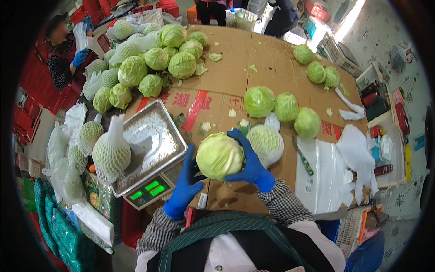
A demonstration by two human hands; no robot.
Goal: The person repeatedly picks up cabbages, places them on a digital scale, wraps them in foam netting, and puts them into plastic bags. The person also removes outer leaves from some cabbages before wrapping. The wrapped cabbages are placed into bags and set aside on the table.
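My right hand [251, 163], in a blue glove, grips a green cabbage [220, 156] from its right side above the cardboard-covered table [224, 81]. Beside the cabbage on the left is my left hand [187, 183], also gloved, its fingers apart and holding nothing. Behind my right hand lies a cabbage in a white foam net [265, 144]. Left of my hands stands a digital scale with a metal pan [149, 142] and a lit green display; a netted cabbage [111, 151] rests at the pan's left edge. Several bare cabbages [286, 107] sit beyond my right hand.
Cabbages [132, 71], some netted, are heaped at the far left, near a co-worker [64, 54]. A knife [302, 156] lies by white plastic bags [319, 176] on the right. Foam nets [357, 153] lie beside them. Bagged cabbages [69, 180] crowd the left edge.
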